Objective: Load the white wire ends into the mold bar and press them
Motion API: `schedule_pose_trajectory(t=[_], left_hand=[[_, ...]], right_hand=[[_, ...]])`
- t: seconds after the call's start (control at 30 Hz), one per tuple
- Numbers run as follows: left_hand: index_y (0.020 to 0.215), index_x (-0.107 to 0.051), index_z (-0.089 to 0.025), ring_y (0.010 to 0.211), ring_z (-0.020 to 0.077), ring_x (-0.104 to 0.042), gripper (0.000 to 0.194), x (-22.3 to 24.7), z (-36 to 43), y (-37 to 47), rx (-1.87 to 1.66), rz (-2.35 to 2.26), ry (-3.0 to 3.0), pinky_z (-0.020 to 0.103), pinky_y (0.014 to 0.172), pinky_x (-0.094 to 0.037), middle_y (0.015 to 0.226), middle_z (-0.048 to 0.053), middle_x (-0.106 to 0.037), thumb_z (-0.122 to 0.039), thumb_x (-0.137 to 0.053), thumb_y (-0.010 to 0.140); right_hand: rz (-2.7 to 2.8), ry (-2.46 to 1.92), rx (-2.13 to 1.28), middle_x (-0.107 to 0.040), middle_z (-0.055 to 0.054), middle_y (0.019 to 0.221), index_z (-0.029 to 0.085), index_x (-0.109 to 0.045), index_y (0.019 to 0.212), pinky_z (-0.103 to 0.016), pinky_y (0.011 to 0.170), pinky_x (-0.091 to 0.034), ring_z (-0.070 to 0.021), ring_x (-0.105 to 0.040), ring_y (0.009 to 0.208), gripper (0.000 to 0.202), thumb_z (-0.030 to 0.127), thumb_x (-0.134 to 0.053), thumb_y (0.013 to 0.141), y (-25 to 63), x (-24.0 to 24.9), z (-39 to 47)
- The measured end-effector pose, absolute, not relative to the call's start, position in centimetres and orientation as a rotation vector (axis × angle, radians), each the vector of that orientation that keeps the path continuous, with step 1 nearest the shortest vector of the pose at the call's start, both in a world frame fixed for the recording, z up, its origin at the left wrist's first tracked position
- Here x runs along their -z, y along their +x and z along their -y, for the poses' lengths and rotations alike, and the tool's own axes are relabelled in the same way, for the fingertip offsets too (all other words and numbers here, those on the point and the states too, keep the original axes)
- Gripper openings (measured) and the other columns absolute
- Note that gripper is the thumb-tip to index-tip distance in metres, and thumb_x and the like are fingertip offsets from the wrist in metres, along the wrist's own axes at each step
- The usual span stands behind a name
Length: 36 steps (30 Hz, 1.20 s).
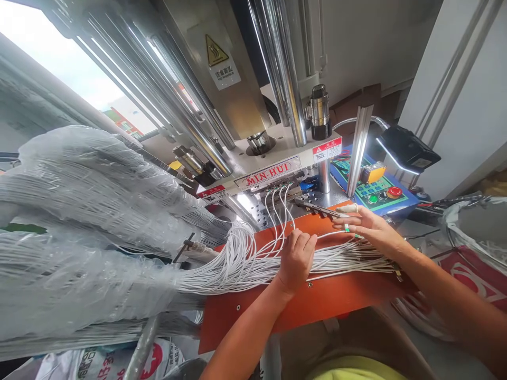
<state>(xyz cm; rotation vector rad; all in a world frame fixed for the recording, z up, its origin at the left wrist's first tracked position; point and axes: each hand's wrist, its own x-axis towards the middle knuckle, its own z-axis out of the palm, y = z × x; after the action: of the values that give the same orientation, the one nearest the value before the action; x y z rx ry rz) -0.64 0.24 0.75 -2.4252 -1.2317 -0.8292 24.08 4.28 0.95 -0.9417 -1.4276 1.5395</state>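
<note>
My left hand [297,258] is closed, its fingers curled around a white cable [328,234] above a bundle of white cables [245,269]. That cable runs across to my right hand [368,227], whose thumb and fingertips are at its small green-and-white end [347,228]. Finger covers show on the right fingertips. Against the upper right fingers lies the end of a dark metal strip [319,209], which rests on the machine's bed. Beyond my hands, several cables stand with their ends in a fixture [279,187] under the press.
An orange board [253,316] carries the bundle. The press plate [273,169] marked MIN-HUI and its steel columns rise ahead. Plastic-wrapped cables [91,227] fill the left. A control box [380,192] with a red button and a lamp [410,150] stand right.
</note>
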Motion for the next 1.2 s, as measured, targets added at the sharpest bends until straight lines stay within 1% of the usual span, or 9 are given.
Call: schedule_pose_trajectory(t=[0.1,0.2,0.43,0.53,0.67,0.8,0.93,1.03,1.2], left_hand=[[0.094,-0.066,-0.018,0.085,0.0204,-0.054,0.014,-0.7,-0.2,-0.1,0.737,1.320,-2.547,0.035,0.078,-0.051,0.077,0.004,-0.062,-0.012,-0.056,0.086],[0.105,-0.065,-0.019,0.091,0.0199,-0.055,0.019,-1.3,-0.3,-0.2,0.802,1.338,-2.680,0.034,0.082,-0.051,0.087,0.004,-0.065,-0.023,-0.060,0.087],[0.111,-0.063,-0.020,0.100,0.0191,-0.055,0.023,-4.0,-3.1,-6.1,1.012,1.681,-2.314,0.035,0.089,-0.051,0.100,0.005,-0.067,-0.017,-0.055,0.090],[0.112,-0.061,-0.017,0.102,0.0208,-0.055,0.028,-3.9,-5.3,-9.1,0.887,1.774,-2.194,0.037,0.091,-0.051,0.101,0.006,-0.066,-0.009,-0.054,0.087],[0.115,-0.058,-0.014,0.106,0.0219,-0.055,0.036,-3.3,-8.2,-10.8,0.735,1.777,-2.151,0.038,0.093,-0.051,0.104,0.010,-0.064,0.000,-0.053,0.081],[0.114,-0.057,-0.013,0.113,0.0234,-0.054,0.035,-3.3,-8.8,-10.8,0.716,1.789,-2.163,0.039,0.095,-0.050,0.105,0.011,-0.064,-0.001,-0.052,0.082],[0.121,-0.053,-0.016,0.118,0.0232,-0.051,0.040,-3.5,-6.6,-10.4,0.790,1.779,-2.268,0.042,0.100,-0.049,0.111,0.010,-0.063,-0.005,-0.054,0.084],[0.125,-0.052,-0.019,0.120,0.0231,-0.050,0.041,-4.4,-3.6,-9.8,0.919,1.758,-2.354,0.044,0.102,-0.049,0.114,0.009,-0.063,-0.009,-0.054,0.085],[0.132,-0.052,-0.028,0.113,0.0231,-0.058,0.046,-5.9,5.1,-9.3,1.185,1.654,-2.337,0.043,0.093,-0.056,0.112,0.008,-0.067,-0.014,-0.048,0.089]], right_hand=[[1.642,-1.229,-1.209,-0.061,-0.010,0.128,0.029,-0.040,0.134,-0.043,0.095,-0.047,-0.0273,-0.057,0.117,0.048,0.030,-0.050,0.087,24.8,-1.0,-4.2],[1.793,-1.489,-0.812,-0.067,-0.007,0.116,0.032,-0.048,0.129,-0.042,0.091,-0.049,-0.0272,-0.062,0.108,0.043,0.028,-0.041,0.087,24.6,-1.5,-4.4],[2.276,-1.176,-0.492,-0.070,-0.006,0.098,0.030,-0.054,0.118,-0.036,0.069,-0.054,-0.0235,-0.066,0.085,0.032,0.025,-0.038,0.090,20.2,-1.7,-7.5],[2.387,-1.095,-0.268,-0.065,-0.009,0.116,0.026,-0.055,0.121,-0.039,0.080,-0.054,-0.0244,-0.062,0.104,0.045,0.010,-0.037,0.082,18.3,-0.3,-10.6],[2.439,-1.118,-0.052,-0.045,-0.014,0.145,0.020,-0.044,0.140,-0.049,0.091,-0.050,-0.0311,-0.043,0.130,0.069,0.002,-0.041,0.073,15.3,0.9,-16.1],[2.558,-1.082,0.016,-0.037,-0.014,0.150,0.022,-0.035,0.147,-0.052,0.092,-0.048,-0.0307,-0.040,0.133,0.075,0.000,-0.037,0.074,11.8,0.7,-20.1],[2.611,-0.988,-0.037,-0.043,-0.009,0.147,0.029,-0.031,0.148,-0.051,0.098,-0.043,-0.0268,-0.037,0.136,0.078,-0.002,-0.035,0.077,9.6,1.0,-21.4],[2.579,-1.027,-0.145,-0.047,-0.007,0.145,0.032,-0.033,0.148,-0.051,0.101,-0.042,-0.0261,-0.038,0.136,0.086,-0.005,-0.038,0.070,9.1,1.2,-22.1],[2.366,-1.065,-0.368,-0.044,-0.008,0.147,0.025,-0.035,0.147,-0.049,0.106,-0.040,-0.0263,-0.042,0.133,0.088,-0.002,-0.039,0.064,11.4,0.2,-19.7]])
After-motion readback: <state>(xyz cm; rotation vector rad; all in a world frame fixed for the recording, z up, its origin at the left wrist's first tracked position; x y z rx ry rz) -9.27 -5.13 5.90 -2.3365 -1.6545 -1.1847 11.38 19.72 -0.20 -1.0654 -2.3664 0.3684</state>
